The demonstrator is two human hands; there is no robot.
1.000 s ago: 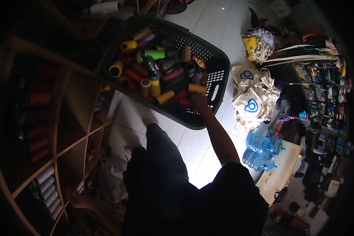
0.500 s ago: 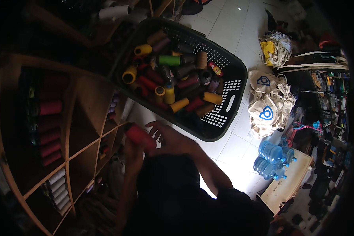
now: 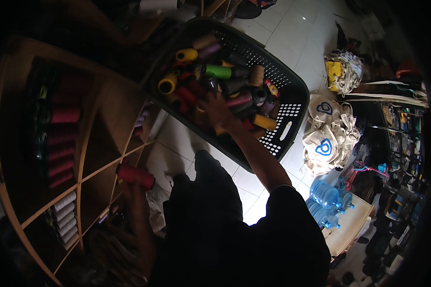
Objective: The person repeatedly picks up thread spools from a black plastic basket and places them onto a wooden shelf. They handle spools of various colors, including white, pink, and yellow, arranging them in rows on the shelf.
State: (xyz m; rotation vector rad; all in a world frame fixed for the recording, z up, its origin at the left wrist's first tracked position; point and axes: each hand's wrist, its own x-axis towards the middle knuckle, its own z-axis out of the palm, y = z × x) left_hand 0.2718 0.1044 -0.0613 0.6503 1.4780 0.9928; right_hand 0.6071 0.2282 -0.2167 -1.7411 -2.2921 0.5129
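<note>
A red thread spool (image 3: pixel 135 176) lies in my left hand (image 3: pixel 138 189), whose fingers are wrapped round it from below, in front of the wooden shelf compartments. My right hand (image 3: pixel 218 112) is inside the dark plastic basket (image 3: pixel 297 91), over the pile of thread spools. Its fingers look spread and touch or hover just above dark and red spools; the dim light hides which. Around it lie a green spool (image 3: pixel 217 71), a yellow spool (image 3: pixel 167 84), an orange-yellow spool (image 3: pixel 265 122) and a tan spool (image 3: pixel 256 75).
To the left stands a wooden shelf (image 3: pixel 100 173) with a column of red spools (image 3: pixel 62 142) and white spools (image 3: pixel 66 217). Cream cloth bags (image 3: pixel 321 138) with blue marks lie on the tiled floor at right. Blue water jugs (image 3: pixel 324 194) stand by a pale table (image 3: pixel 352 225).
My hands have parted. The left has carried the red spool left and down, close to the shelf, while the right has moved up and into the basket.
</note>
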